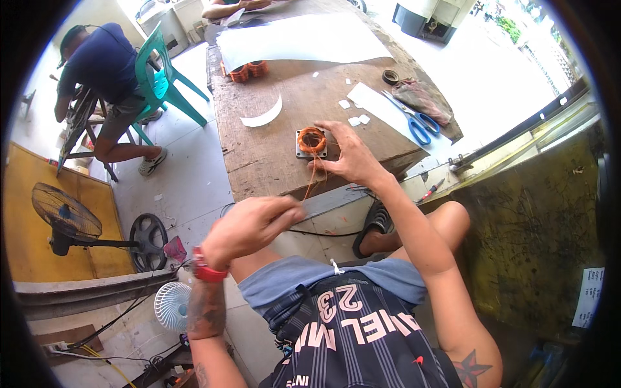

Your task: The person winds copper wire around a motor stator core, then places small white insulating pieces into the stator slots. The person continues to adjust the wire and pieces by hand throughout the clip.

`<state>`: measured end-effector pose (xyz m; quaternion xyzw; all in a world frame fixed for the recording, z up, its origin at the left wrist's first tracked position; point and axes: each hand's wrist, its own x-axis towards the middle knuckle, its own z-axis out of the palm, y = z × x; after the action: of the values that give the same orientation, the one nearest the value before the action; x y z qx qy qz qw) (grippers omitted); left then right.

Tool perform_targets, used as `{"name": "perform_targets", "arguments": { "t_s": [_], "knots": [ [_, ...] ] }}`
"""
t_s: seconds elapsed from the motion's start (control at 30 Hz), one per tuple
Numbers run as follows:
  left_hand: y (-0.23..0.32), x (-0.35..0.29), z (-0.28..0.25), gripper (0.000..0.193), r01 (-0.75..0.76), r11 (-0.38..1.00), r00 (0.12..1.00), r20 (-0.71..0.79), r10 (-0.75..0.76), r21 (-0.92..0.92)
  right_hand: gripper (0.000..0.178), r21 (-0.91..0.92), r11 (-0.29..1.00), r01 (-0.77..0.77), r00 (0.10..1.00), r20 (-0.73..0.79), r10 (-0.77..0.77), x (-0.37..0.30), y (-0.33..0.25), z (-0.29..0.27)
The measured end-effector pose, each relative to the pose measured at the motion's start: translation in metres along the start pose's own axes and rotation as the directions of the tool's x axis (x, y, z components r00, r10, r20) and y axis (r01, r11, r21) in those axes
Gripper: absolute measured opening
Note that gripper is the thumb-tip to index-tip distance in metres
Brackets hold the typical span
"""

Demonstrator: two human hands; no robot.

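Note:
A small motor stator [302,153] with a square metal frame sits near the front edge of the wooden table. Orange-brown copper windings [312,131] ring its opening. My right hand [352,155] grips the stator from its right side, thumb near and fingers far. Thin copper-coloured strands [312,178] trail from the windings over the table's edge. Closer to me, my left hand [259,223], with a red band at the wrist, is closed in a pinch at the end of these strands. Whether they are wire or lacing cord I cannot tell.
On the wooden table [259,152] lie blue-handled scissors [417,123], a tape roll [390,77], a cloth [424,100], white paper sheets [304,39] and more copper coils [246,71]. A person [107,71] sits by a green chair [158,84]; fans [68,213] stand at left.

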<state>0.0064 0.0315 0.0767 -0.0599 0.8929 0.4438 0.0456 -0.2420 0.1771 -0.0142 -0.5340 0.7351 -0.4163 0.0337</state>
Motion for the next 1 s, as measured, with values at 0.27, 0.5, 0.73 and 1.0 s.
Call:
{"name": "perform_targets", "arguments": {
  "t_s": [0.27,0.5,0.73,1.0],
  "knots": [
    [-0.055,0.05,-0.039,0.096,-0.081,0.859,0.918,-0.298,0.262,0.506,0.038,-0.202,0.931,0.305,0.948,0.156,-0.277,0.009,-0.018,-0.018],
    [-0.045,0.143,0.022,0.076,-0.18,0.851,0.943,-0.16,0.293,0.494,0.025,0.207,0.972,0.11,0.994,-0.029,-0.106,0.012,-0.034,-0.061],
    [-0.039,0.116,0.041,0.1,-0.394,0.309,0.896,-0.437,-0.083,-0.866,0.037,0.492,0.869,0.044,0.968,-0.238,0.086,-0.016,-0.049,-0.091],
    [-0.023,0.084,0.07,0.108,-0.282,-0.377,0.932,-0.346,0.111,-0.882,0.067,0.035,0.951,0.307,0.947,-0.115,-0.301,-0.022,-0.077,-0.065]
  ]
}}
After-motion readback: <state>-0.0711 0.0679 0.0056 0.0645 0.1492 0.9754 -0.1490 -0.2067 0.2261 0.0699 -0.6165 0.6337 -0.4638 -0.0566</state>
